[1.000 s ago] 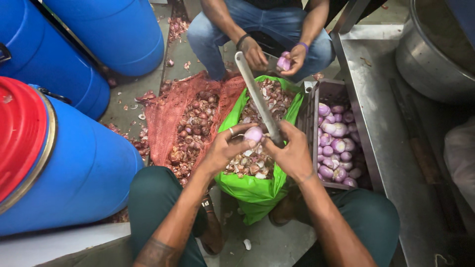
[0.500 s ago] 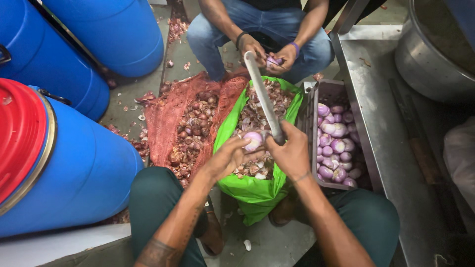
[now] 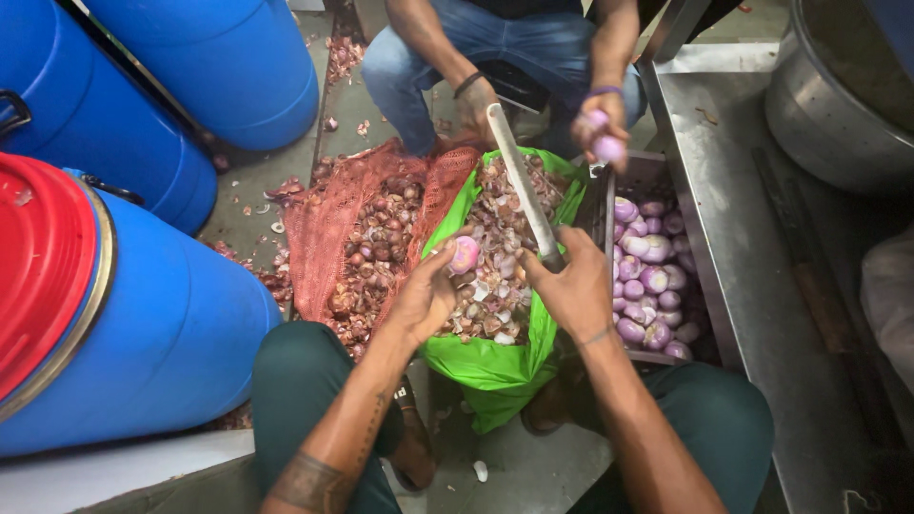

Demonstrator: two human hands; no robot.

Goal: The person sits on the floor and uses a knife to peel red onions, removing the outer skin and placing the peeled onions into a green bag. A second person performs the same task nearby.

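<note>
Three blue drums [image 3: 124,314] stand close on the left, and the nearest has a red lid [image 3: 38,266], so there is no room to swing out that way. Next comes a red net sack [image 3: 367,252] lying open on the floor, full of small onions with their skins on. The left hand [image 3: 426,297] is closed around one peeled onion [image 3: 465,254], pinching it at the fingertips, just above the green bag [image 3: 495,366] of skins. That onion looks small, light and round, and its bare skin is likely smooth and slippery, so a pinch on both sides seems the safest hold. It looks firm, not soft.

The right hand [image 3: 574,286] is wrapped tight on the handle of a long knife [image 3: 522,186], with the blade pointing up and away, toward the other person. The blade is hard, stiff and surely sharp, so only the handle is good to hold. That person's hand [image 3: 602,128] holds another peeled onion just past the tip, so space there is tight. On the right sits a dark crate [image 3: 602,205] of peeled purple onions, touching the steel bench [image 3: 752,276], which has a hard raised edge and carries a big metal pot [image 3: 838,95].
</note>
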